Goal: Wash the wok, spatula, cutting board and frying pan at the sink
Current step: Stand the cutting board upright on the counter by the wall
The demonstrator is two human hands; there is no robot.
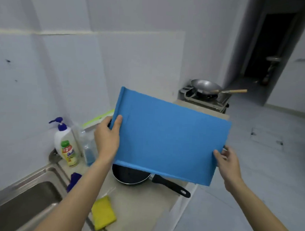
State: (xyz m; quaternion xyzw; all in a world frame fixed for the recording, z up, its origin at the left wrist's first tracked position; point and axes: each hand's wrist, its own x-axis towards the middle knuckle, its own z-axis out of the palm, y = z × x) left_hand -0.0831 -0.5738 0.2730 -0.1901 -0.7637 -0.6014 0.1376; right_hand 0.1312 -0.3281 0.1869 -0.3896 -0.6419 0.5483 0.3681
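Note:
A blue cutting board is held up in the air over the counter, tilted toward me. My left hand grips its left edge with the thumb on the front face. My right hand holds its lower right corner. Under the board a black frying pan lies on the counter, handle pointing right, partly hidden by the board. At the far end a steel wok sits on a gas stove, with a wooden-handled spatula resting in it. The steel sink is at the lower left.
A white pump bottle, a small drink bottle and a clear bottle stand in the corner by the wall. A yellow sponge and a blue cloth lie on the counter near the sink. Open floor lies to the right.

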